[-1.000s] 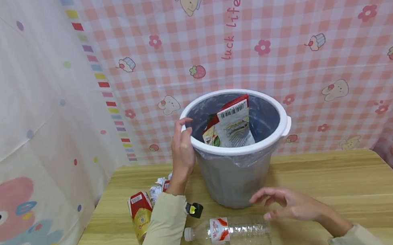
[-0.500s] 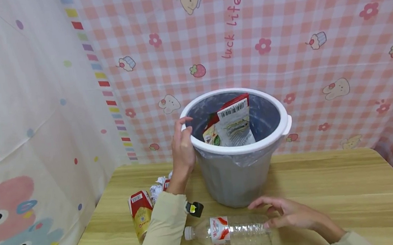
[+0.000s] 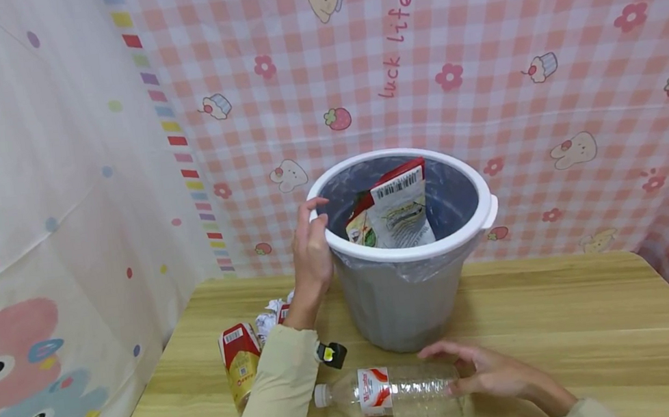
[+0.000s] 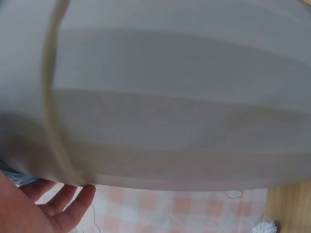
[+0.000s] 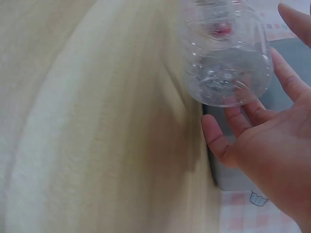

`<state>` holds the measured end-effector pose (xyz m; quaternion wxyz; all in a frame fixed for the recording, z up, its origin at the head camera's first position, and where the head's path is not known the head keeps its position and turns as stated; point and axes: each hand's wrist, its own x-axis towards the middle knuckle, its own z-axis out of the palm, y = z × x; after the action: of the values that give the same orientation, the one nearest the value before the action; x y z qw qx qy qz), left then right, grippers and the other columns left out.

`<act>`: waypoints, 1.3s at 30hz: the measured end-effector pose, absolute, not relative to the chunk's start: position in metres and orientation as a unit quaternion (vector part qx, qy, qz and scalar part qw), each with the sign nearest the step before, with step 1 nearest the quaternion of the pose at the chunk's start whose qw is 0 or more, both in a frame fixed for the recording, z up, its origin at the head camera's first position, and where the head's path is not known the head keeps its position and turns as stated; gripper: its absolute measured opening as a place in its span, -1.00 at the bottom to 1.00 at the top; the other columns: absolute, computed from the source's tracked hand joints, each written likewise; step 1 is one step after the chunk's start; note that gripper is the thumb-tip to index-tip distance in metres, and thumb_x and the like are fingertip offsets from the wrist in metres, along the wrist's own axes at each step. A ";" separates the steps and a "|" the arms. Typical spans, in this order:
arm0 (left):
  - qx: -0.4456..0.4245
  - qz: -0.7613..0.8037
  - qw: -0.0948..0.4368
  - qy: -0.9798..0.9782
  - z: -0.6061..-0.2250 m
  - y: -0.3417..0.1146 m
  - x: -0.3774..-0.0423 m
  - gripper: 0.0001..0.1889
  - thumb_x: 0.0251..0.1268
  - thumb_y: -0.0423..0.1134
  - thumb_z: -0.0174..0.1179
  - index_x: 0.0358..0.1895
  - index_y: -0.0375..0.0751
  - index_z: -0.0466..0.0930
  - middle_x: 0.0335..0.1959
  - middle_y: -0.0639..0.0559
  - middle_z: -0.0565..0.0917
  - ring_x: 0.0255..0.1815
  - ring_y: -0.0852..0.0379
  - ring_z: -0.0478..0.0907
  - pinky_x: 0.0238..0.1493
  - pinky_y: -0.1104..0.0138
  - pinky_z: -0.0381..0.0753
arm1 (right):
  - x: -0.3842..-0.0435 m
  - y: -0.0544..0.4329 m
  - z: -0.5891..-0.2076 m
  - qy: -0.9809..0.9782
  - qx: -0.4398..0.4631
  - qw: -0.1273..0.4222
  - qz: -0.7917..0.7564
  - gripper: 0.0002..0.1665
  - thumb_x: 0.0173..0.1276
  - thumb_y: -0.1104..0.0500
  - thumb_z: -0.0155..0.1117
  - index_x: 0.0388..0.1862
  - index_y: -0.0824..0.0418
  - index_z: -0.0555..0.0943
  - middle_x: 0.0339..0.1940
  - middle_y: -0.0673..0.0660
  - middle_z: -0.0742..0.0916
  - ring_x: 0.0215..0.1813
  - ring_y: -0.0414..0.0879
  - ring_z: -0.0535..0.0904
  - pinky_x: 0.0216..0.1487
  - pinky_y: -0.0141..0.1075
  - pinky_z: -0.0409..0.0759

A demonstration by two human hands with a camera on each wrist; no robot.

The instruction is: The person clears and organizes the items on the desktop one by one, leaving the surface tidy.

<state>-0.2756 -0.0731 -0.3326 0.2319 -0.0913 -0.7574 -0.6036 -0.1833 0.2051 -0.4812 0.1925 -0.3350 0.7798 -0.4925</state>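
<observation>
My left hand [image 3: 313,255] grips the white rim of a grey trash bin [image 3: 404,304], fingers hooked over its left side. The left wrist view is mostly the bin's wall [image 4: 160,121], with a few fingers at its edge. A clear plastic bottle [image 3: 419,386] with a red-and-white label lies on its side in front of the bin, white cap pointing left. At the bottle's base is my right hand [image 3: 494,372]. In the right wrist view its fingers spread behind the base [image 5: 228,80] while the thumb stands apart. Inside the bin leans a printed food package [image 3: 401,211].
A red-and-gold carton [image 3: 242,365] lies on the wooden table [image 3: 578,332] left of my left forearm. Crumpled white paper [image 3: 266,323] and a small red item [image 3: 282,313] sit behind it, partly hidden. Patterned cloth [image 3: 522,111] hangs behind the table.
My right hand has moved slightly left and down, onto the base end of the bottle. The left hand stays on the bin's rim, and the bottle has not visibly moved.
</observation>
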 end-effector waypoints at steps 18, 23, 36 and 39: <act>-0.087 -0.600 0.231 -0.761 -0.333 -0.073 -0.276 -0.61 0.43 -0.11 -0.25 0.18 -0.03 0.43 0.15 -0.18 0.50 0.01 -0.08 0.43 0.10 0.11 0.34 | -0.186 0.201 -0.495 0.744 -0.346 0.221 -0.526 -0.25 0.25 0.21 0.38 0.42 0.15 0.36 0.39 0.26 0.46 0.33 -0.21 0.35 0.30 -0.46 0.22; -0.087 -0.601 0.232 -0.760 -0.333 -0.073 -0.276 -0.61 0.42 -0.10 -0.25 0.18 -0.03 0.43 0.18 -0.18 0.50 0.04 -0.08 0.44 0.12 0.10 0.36 | -0.187 0.202 -0.499 0.745 -0.351 0.219 -0.523 -0.24 0.25 0.21 0.38 0.43 0.16 0.36 0.39 0.23 0.48 0.36 -0.20 0.35 0.32 -0.49 0.20; -0.085 -0.602 0.242 -0.756 -0.333 -0.072 -0.276 -0.63 0.43 -0.15 -0.22 0.16 -0.06 0.47 0.23 -0.17 0.52 0.10 -0.07 0.46 0.18 0.06 0.39 | -0.189 0.203 -0.502 0.723 -0.350 0.244 -0.544 -0.26 0.31 0.26 0.31 0.45 0.19 0.31 0.45 0.37 0.38 0.43 -0.12 0.30 0.32 -0.48 0.24; -0.087 -0.602 0.242 -0.756 -0.333 -0.072 -0.276 -0.63 0.43 -0.15 -0.22 0.16 -0.07 0.47 0.27 -0.14 0.50 0.15 -0.08 0.45 0.22 0.03 0.39 | -0.189 0.204 -0.501 0.722 -0.346 0.248 -0.546 -0.27 0.33 0.26 0.29 0.46 0.21 0.30 0.45 0.37 0.37 0.38 -0.02 0.33 0.29 -0.43 0.32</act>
<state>-0.2759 -0.0718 -0.3329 0.2422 -0.0873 -0.7558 -0.6021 -0.1892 0.2040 -0.5011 0.2481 -0.3459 0.7217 -0.5458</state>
